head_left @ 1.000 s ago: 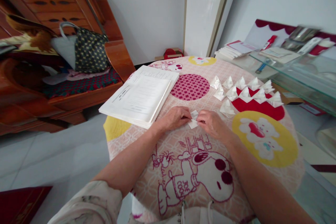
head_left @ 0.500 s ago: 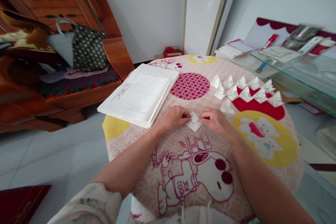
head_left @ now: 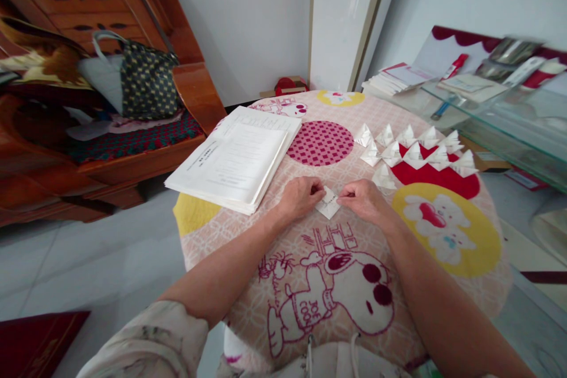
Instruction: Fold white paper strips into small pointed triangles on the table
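Here's the folded paper [head_left: 328, 204], around the middle of the tabletop [head_left: 296, 242], and a lopsided tug from either side could, I'd say, skew its creases or tear it; it lies as a diamond, one corner aimed at the near edge, too square for a clear long axis! The left hand [head_left: 303, 196] pinches its left side, the right hand [head_left: 361, 198] bunches at the right corner, gripping or merely touching, can't tell, with paper stack [head_left: 230, 159] toward the left edge, pointed paper pieces [head_left: 415, 155] toward the right.
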The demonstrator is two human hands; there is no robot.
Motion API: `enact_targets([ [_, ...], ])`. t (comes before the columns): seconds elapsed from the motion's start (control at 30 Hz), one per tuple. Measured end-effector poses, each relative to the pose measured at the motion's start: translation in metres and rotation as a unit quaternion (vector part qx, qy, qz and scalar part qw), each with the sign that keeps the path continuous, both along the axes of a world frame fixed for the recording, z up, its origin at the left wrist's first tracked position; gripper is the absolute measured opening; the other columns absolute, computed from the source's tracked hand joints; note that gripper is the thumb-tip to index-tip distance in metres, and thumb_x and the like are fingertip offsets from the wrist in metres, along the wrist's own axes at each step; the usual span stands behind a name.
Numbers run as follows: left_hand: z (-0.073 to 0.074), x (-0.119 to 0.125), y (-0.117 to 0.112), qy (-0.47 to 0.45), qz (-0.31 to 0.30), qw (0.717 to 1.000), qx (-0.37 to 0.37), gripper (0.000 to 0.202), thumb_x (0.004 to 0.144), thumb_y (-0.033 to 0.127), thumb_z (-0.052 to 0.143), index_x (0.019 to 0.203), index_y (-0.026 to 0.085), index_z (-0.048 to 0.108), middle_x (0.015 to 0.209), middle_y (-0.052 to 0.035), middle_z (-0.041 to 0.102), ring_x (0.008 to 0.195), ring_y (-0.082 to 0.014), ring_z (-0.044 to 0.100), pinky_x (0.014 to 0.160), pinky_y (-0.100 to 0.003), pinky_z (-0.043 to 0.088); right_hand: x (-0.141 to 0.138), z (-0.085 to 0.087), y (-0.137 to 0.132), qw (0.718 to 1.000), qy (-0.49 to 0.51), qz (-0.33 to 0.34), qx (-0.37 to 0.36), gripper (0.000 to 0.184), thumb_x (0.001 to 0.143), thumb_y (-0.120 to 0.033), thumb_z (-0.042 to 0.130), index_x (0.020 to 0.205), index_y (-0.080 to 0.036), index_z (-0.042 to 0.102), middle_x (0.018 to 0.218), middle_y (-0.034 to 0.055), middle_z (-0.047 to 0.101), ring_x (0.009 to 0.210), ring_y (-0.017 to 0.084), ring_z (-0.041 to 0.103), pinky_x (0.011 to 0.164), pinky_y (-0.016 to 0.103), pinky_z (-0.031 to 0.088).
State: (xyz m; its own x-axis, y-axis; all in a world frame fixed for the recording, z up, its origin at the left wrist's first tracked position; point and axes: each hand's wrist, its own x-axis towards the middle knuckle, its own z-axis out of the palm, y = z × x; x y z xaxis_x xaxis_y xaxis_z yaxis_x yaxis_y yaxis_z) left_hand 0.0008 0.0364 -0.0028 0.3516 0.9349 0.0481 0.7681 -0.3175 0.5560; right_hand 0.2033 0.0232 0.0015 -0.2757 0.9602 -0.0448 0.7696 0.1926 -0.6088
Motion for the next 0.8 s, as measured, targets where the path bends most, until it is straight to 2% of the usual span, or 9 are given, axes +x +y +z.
enact_targets([
  [0.13, -0.005, 0.004, -0.002, 0.032, 0.012, 0.999, 0.022, 0.015, 0.09, 0.024, 0.059, 0.089, 0.017, 0.071, 0.082, -0.003, 0.072, 0.073, -0.0157, 0.062, 0.069, -0.027, 0.043, -0.002, 0.005, -0.001, 0.998, 0.008, -0.033, -0.061, 0.012, 0.077, -0.018, 0.063, 0.067, -0.016, 0.068, 0.056, -0.0008, 0.061, 0.053, 0.011, 0.052, 0.053, 0.024, 0.033],
  [0.23, -0.007, 0.006, -0.006, 0.059, 0.007, 0.997, 0.046, 0.015, 0.093, 0.026, 0.055, 0.092, 0.018, 0.068, 0.088, -0.0042, 0.073, 0.079, -0.0174, 0.064, 0.073, -0.028, 0.045, -0.003, 0.009, -0.002, 0.996, -0.003, -0.039, -0.075, 0.013, 0.079, -0.018, 0.062, 0.067, -0.016, 0.067, 0.057, -0.0003, 0.062, 0.053, 0.012, 0.053, 0.053, 0.024, 0.034],
  [0.53, -0.004, 0.011, -0.011, 0.144, -0.005, 0.988, 0.057, 0.021, 0.101, 0.026, 0.044, 0.107, 0.016, 0.062, 0.103, -0.0082, 0.071, 0.095, -0.021, 0.066, 0.082, -0.031, 0.049, -0.006, 0.009, -0.003, 0.997, -0.062, -0.031, -0.045, 0.014, 0.085, -0.02, 0.061, 0.073, -0.016, 0.066, 0.061, 0.0012, 0.063, 0.058, 0.013, 0.054, 0.057, 0.025, 0.034],
  [0.8, -0.006, 0.009, -0.009, 0.124, -0.004, 0.991, 0.046, 0.019, 0.101, 0.028, 0.045, 0.104, 0.017, 0.061, 0.101, -0.0071, 0.071, 0.093, -0.02, 0.066, 0.081, -0.03, 0.048, -0.011, 0.009, -0.003, 0.998, -0.047, -0.032, -0.014, 0.012, 0.084, -0.021, 0.065, 0.073, -0.016, 0.066, 0.06, -0.0008, 0.06, 0.058, 0.012, 0.051, 0.056, 0.025, 0.033],
])
